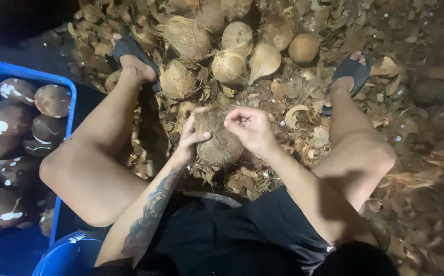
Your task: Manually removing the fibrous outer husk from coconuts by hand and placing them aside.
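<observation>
Between your knees, the husked coconut (221, 139) sits directly between your two hands, low over the husk litter (247, 179). Its long axis looks to run away from you, though fibre hides the far end. Your left hand (191, 139) is flat against its left flank, fingers spread and curved around the shell, thumb lying across the top; it cups rather than clamps. Your right hand (250, 125) is on the upper right, fingers curled in tight as if pinching a strip of fibre, but what it pinches cannot be made out. Both hands are about equally near. Beyond your fingertips lies a pile of unhusked coconuts (229, 48). Left of your left hand, past the knee, a blue crate (63, 82) holds peeled dark coconuts (7, 117).
</observation>
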